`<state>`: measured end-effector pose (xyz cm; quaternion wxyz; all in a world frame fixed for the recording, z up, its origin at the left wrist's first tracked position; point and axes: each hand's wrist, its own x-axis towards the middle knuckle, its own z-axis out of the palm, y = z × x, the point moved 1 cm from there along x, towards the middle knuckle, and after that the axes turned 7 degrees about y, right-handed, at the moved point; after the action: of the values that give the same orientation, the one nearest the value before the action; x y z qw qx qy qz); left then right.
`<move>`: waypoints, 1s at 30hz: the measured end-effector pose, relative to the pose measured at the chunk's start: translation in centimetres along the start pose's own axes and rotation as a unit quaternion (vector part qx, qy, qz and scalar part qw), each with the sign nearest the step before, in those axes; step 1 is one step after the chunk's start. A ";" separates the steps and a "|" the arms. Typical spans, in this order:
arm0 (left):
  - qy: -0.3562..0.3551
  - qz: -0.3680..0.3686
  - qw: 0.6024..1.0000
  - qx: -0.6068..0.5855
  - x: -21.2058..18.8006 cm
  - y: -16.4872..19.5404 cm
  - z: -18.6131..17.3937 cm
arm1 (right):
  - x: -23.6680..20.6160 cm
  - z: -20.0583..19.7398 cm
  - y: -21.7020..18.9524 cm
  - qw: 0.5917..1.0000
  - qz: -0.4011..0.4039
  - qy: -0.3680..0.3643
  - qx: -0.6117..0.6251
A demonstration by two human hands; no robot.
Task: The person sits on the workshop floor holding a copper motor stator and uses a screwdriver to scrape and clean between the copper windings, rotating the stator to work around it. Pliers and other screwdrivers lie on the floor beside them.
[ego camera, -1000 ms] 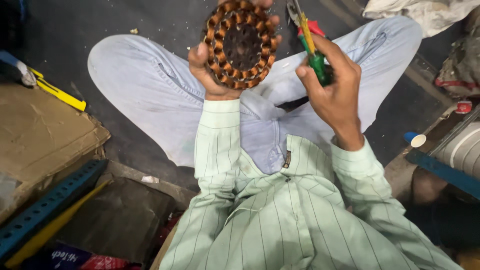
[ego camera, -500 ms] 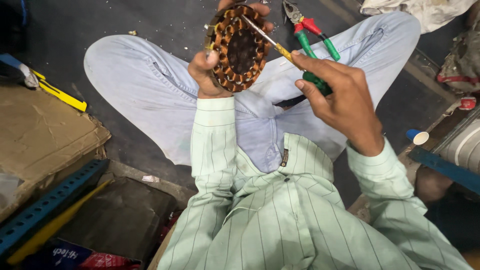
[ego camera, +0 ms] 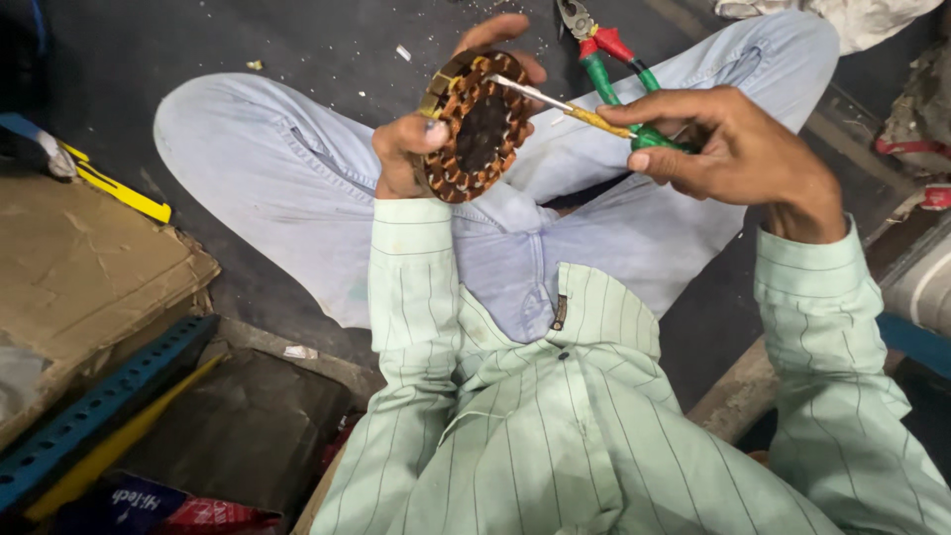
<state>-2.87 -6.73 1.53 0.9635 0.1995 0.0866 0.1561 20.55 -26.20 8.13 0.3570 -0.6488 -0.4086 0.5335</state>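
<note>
Far left on the floor: a flattened cardboard sheet (ego camera: 89, 267), w/ a yellow-handled tool (ego camera: 114, 188) lying just beyond it and a blue perforated metal bar (ego camera: 94, 411) nearer the person. They sit cross-legged in pale jeans & a striped light-green shirt. Left hand (ego camera: 421, 149) is raised over the lap, thumb and fingers clamped round the rim of a round stator (ego camera: 477, 127), copper-wound coils around a dark centre hole, held on edge facing them. Right hand (ego camera: 728, 149) is closed around the green handle of a screwdriver (ego camera: 584, 111), yellowish shaft, tip touching the stator's upper rim. Behind it, red/green-handled pliers (ego camera: 606, 48) lie on the floor by the right knee.
</note>
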 end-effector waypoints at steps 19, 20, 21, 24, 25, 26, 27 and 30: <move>-0.027 0.078 0.993 -0.080 1.1 -1.1 -0.8 | -2.7 6.7 -4.9 0.945 -0.103 0.239 -0.200; -0.027 0.078 0.994 -0.075 1.1 -1.1 -0.9 | -2.8 6.6 -5.3 0.943 -0.107 0.243 -0.201; -0.026 0.078 0.994 -0.070 1.1 -1.1 -0.9 | -3.0 6.3 -5.7 0.941 -0.113 0.247 -0.203; -0.029 0.081 0.995 -0.054 1.1 -1.1 -1.0 | -3.3 5.7 -6.4 0.937 -0.116 0.253 -0.213; -0.028 0.081 0.995 -0.055 1.1 -1.2 -1.1 | -3.4 5.6 -6.6 0.936 -0.117 0.253 -0.217; -0.024 0.080 0.995 -0.056 1.0 -1.2 -1.2 | -3.4 5.5 -6.7 0.936 -0.111 0.252 -0.219; -0.020 0.079 0.995 -0.056 1.0 -1.2 -1.3 | -3.4 5.5 -6.8 0.937 -0.103 0.250 -0.220; -0.017 0.074 0.996 -0.054 1.0 -1.2 -1.5 | -3.2 5.8 -7.0 0.939 -0.095 0.248 -0.219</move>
<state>-1.92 -6.89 -0.41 0.9599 0.1555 0.0465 0.2285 13.46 -26.08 14.64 0.3453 -0.7806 -0.4738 0.2169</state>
